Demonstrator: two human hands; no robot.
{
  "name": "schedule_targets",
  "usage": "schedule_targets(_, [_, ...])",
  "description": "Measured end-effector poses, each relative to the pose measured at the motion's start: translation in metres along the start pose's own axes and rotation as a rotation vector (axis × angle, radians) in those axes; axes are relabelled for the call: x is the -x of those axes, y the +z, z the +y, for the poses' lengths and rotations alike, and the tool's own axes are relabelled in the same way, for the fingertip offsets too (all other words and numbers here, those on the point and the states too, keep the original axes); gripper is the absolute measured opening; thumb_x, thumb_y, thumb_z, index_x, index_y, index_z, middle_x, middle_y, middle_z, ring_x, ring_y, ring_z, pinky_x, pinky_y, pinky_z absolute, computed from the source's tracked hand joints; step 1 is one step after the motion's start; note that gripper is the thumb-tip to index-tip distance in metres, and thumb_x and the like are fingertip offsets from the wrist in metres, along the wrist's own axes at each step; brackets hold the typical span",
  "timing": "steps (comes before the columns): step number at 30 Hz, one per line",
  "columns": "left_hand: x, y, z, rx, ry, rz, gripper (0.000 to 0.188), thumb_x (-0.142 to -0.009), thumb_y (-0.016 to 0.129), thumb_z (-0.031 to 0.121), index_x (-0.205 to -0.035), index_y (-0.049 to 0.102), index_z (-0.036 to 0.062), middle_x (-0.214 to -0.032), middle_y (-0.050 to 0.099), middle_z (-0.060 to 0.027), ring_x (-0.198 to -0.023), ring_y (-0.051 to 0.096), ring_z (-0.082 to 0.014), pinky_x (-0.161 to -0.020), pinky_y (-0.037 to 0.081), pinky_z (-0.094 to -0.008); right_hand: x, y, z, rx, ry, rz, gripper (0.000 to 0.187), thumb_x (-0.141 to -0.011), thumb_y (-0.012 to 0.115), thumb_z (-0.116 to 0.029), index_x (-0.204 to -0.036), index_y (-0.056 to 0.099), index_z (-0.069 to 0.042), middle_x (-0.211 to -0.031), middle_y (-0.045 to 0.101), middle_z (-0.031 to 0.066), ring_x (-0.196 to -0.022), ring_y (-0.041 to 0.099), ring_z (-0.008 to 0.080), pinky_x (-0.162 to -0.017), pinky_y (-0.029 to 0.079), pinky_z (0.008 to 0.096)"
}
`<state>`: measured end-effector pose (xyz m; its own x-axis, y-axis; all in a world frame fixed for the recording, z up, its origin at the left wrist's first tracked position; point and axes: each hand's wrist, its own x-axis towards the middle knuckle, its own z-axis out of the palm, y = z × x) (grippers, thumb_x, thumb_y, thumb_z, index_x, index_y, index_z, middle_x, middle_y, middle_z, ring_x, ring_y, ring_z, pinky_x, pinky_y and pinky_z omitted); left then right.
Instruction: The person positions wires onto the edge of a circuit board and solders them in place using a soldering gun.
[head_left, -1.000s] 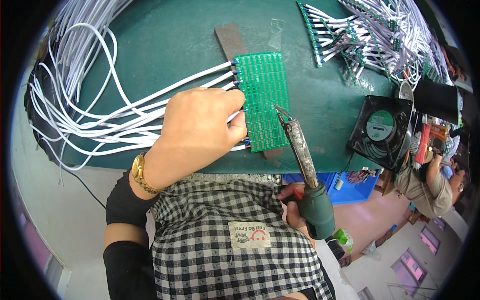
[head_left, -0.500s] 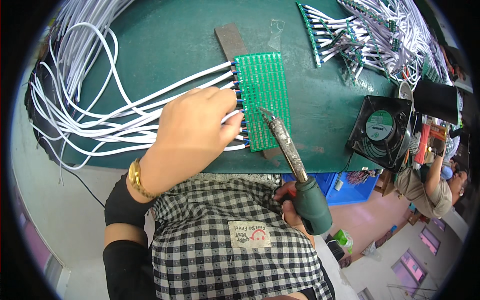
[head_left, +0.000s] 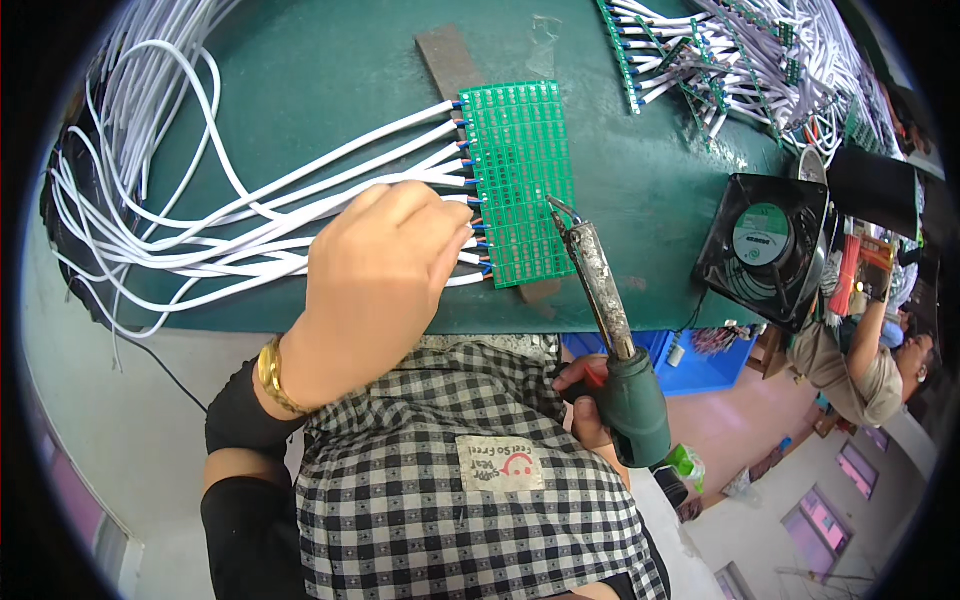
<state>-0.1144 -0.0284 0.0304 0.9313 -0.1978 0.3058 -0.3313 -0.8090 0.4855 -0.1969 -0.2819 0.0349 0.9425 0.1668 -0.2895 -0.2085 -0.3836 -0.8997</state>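
Note:
A green circuit board panel (head_left: 515,180) lies on the table, with white cables (head_left: 370,150) joined along its left edge by thin blue and brown wires. At that edge my left hand (head_left: 375,270) is closed, thumb and fingertips pinched around a white cable; the fingers partly hide its end. My right hand (head_left: 585,405) grips a soldering iron (head_left: 600,290) by its dark green handle, below the table's front edge. The iron's tip slants up over the right half of the panel; whether it touches the board I cannot tell.
A flat brown bar (head_left: 450,60) runs under the panel. Bundled white cables (head_left: 165,90) lie far left, and finished-looking boards with cables (head_left: 740,70) pile up far right. A black fan (head_left: 765,245) stands at right, above a blue crate (head_left: 705,370). Another person (head_left: 850,370) sits beyond.
The iron's tip has moved right across the panel, away from the wired edge. My left hand has shifted slightly left relative to the panel. The whole scene sits a little higher in view.

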Motion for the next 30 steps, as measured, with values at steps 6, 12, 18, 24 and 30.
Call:
schedule_targets(6, [-0.006, 0.003, -0.007, 0.286, -0.13, -0.02, 0.007, -0.071, 0.07, 0.002, -0.077, 0.066, 0.0038, -0.073, 0.06, -0.0063, -0.067, 0.057, -0.0218, -0.058, 0.043, -0.0306, 0.004, 0.005, 0.007, -0.022, -0.025, 0.039, 0.023, -0.076, 0.066, -0.025, -0.085, 0.062, -0.004, -0.074, 0.064, 0.0054, -0.066, 0.063, 0.0193, -0.064, 0.051, 0.029])
schedule_targets(12, [-0.006, 0.007, -0.012, 0.3, -0.091, 0.018, 0.008, -0.068, 0.071, 0.003, -0.073, 0.066, 0.0048, -0.068, 0.057, -0.0053, -0.063, 0.055, -0.0198, -0.056, 0.042, -0.0307, 0.004, 0.006, 0.016, 0.0, -0.061, 0.036, 0.02, -0.074, 0.066, -0.022, -0.084, 0.062, -0.005, -0.073, 0.065, 0.0044, -0.064, 0.063, 0.0197, -0.062, 0.051, 0.0289])
schedule_targets(18, [-0.007, 0.011, -0.007, 0.288, -0.141, 0.063, 0.008, -0.066, 0.07, 0.002, -0.07, 0.065, 0.0049, -0.066, 0.056, -0.0044, -0.061, 0.053, -0.019, -0.054, 0.041, -0.0303, 0.007, -0.007, 0.01, 0.119, -0.027, -0.194, 0.046, -0.083, 0.067, -0.042, -0.109, 0.054, -0.007, -0.085, 0.062, 0.0087, -0.079, 0.059, 0.0205, -0.075, 0.046, 0.0365])
schedule_targets(24, [-0.009, 0.011, -0.005, 0.297, -0.148, 0.077, 0.008, -0.065, 0.068, 0.001, -0.066, 0.061, 0.005, -0.064, 0.053, -0.0033, -0.059, 0.05, -0.0176, -0.053, 0.039, -0.03, 0.003, 0.001, 0.018, 0.084, -0.144, -0.07, 0.031, -0.063, 0.067, -0.009, -0.093, 0.063, -0.007, -0.074, 0.066, 0.0025, -0.062, 0.063, 0.0197, -0.06, 0.051, 0.029])
schedule_targets(30, [-0.013, 0.007, -0.004, 0.244, -0.179, -0.002, 0.009, -0.064, 0.068, 0.003, -0.065, 0.06, 0.0047, -0.063, 0.052, -0.003, -0.058, 0.051, -0.0174, -0.052, 0.039, -0.0298, 0.01, 0.001, 0.028, -0.01, -0.087, -0.121, 0.034, -0.079, 0.071, -0.029, -0.101, 0.053, -0.01, -0.085, 0.061, 0.01, -0.074, 0.059, 0.0188, -0.065, 0.044, 0.0318])
